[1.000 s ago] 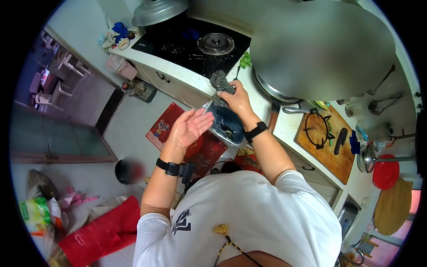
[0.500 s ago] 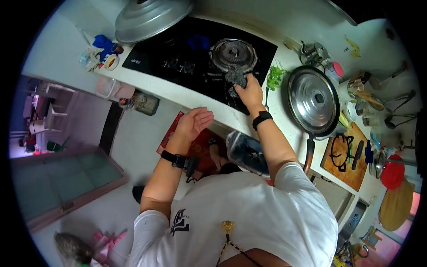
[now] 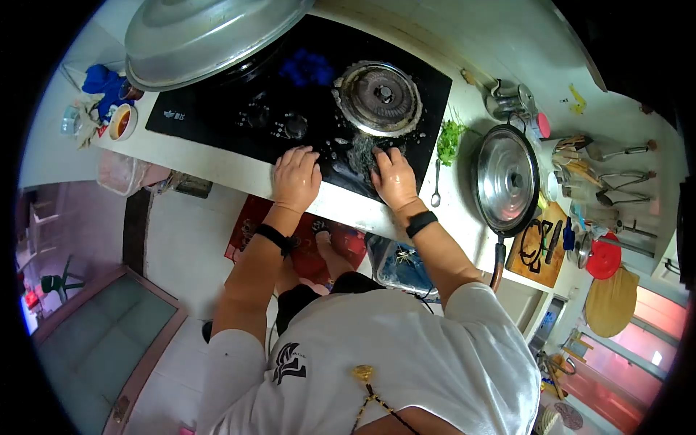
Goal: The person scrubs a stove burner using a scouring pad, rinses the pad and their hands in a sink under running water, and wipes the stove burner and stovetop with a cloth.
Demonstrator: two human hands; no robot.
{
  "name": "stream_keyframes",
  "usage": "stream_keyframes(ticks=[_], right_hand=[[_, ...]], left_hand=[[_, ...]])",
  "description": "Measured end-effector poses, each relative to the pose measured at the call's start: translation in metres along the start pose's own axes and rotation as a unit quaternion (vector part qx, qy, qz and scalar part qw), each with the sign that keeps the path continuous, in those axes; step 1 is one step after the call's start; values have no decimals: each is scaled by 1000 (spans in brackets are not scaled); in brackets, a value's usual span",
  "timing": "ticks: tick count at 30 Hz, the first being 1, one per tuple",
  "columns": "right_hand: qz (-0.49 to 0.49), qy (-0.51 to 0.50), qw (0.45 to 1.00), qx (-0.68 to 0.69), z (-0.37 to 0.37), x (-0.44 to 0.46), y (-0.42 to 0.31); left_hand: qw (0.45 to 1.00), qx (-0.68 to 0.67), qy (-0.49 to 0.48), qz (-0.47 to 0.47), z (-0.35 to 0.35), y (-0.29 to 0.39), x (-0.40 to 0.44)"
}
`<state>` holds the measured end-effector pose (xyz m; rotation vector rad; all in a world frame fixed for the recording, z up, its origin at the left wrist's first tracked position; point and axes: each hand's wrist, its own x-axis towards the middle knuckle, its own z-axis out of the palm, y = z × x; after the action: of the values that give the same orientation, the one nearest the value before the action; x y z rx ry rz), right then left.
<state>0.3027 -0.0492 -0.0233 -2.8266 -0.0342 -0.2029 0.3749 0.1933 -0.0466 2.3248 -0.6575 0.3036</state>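
Grey metal scrubbing wool (image 3: 361, 154), blurred in outline, is pressed onto the black glass cooktop (image 3: 210, 109), just on the near side of the round burner (image 3: 380, 94). It is held under the right hand (image 3: 396, 178), whose fingers are bent over its right side; how tightly it is gripped cannot be told. The left hand (image 3: 297, 180) is laid palm down at the cooktop's near edge, its fingers nearly straight and close together, with nothing seen to be held. Wet-looking spots are scattered around the burner and the wool.

On the far left, part of the cooktop is covered by a large domed metal lid (image 3: 210, 40). Beyond the cooktop's left end, a small bowl (image 3: 122, 123) of reddish-brown liquid is set near a blue cloth (image 3: 107, 83). To the right, on the white counter (image 3: 348, 208), green leaves (image 3: 449, 141) are placed above a spoon (image 3: 436, 194), and beside them a pan (image 3: 499, 250) is covered by a shiny lid (image 3: 505, 181). Farther right, a black pan support (image 3: 531, 246) is laid on a wooden board (image 3: 536, 277).
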Motion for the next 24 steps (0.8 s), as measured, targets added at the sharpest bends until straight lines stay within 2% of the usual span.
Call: stream_keyframes(ticks=[2,4,8,9,12,14,16,18,22,24], right_hand=[[10,39,999,1,9,25,-15],[60,37,997,-27,20,59,-33],[81,69,993,-47,48,142,-48],[97,43,993,-47,44,157,-53],[86,-15,994,-66,39,137,-49],[96,-46,991,-79,22,93,-59],[86,-8,995,-50,19,74,-65],[111,-34,990,-75,24,102,-62],[116,-14,989,-91,46,192,-52],[128,-34,989,-69,39,172,-59]], left_hand=[[996,27,-22,84,-1,-12,-3],[995,22,-53,76,-4,-13,-1],[997,1,-49,57,-3,-11,0],[997,-4,-47,58,-3,-12,1],[997,-20,-50,58,-6,-14,-2],[997,-34,-41,55,-6,-16,2],[997,-37,-44,51,-7,-15,3],[997,-43,-47,51,-7,-17,2],[996,-47,-52,48,-2,-18,2],[996,-59,-45,56,-5,-21,-1]])
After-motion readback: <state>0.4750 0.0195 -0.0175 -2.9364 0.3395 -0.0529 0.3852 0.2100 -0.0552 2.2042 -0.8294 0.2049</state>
